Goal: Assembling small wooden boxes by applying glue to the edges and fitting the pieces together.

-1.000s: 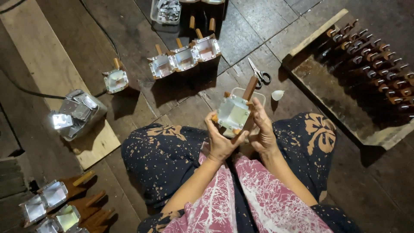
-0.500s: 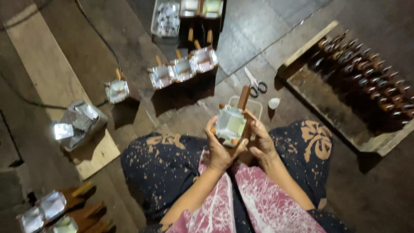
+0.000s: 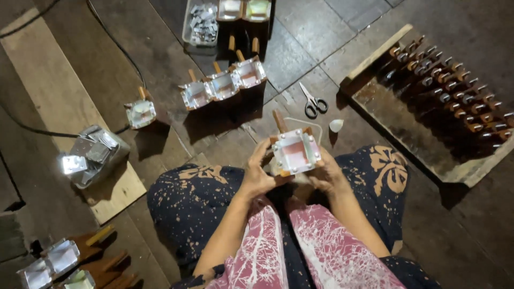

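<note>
Thing in hand: a small square foil-lined wooden mold [image 3: 295, 152] with a stick handle, held up above the lap.
Left hand [image 3: 258, 176]: fingers wrapped on the mold's left side.
Right hand [image 3: 327, 175]: fingers hold its right and bottom edge.
Done so far: three lined molds [image 3: 223, 84] sit in a row on the floor, one more [image 3: 141, 113] off to the left.
Left to do: many brown ones wait in the wooden tray [image 3: 428, 160] on the right.
Nearby: scissors [image 3: 312, 103] on the floor just past the mold.
Change: the mold now sits a bit lower and closer to the body than a second ago.
</note>
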